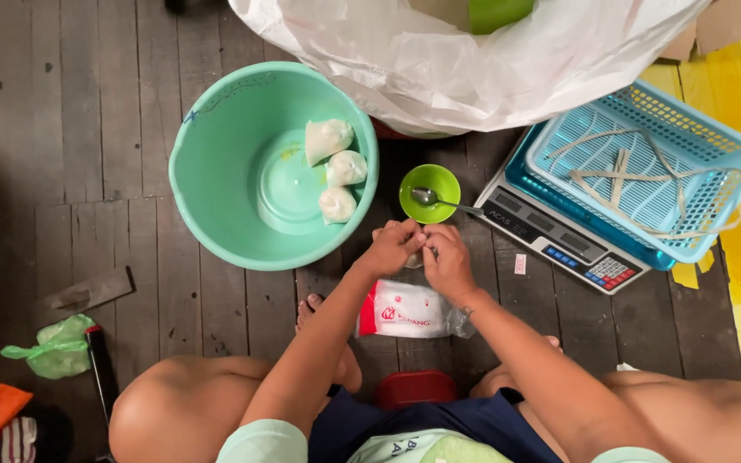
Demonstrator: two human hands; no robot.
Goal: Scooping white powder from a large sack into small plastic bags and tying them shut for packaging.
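My left hand (394,247) and my right hand (448,261) meet just below a small green bowl (430,192) with a metal spoon (439,201) in it. Together they pinch a small clear plastic bag (415,259), mostly hidden by the fingers. Under my wrists a red and white plastic packet (405,310) lies on the dark wooden floor. To the left stands a large mint-green basin (225,163) holding three small tied bags of white stuff (336,167).
A digital scale (559,240) carries a blue plastic basket (645,163) with pale strips at the right. A big white plastic bag (473,60) fills the top. A green bag (57,347) lies at lower left; a red stool (413,387) sits between my legs.
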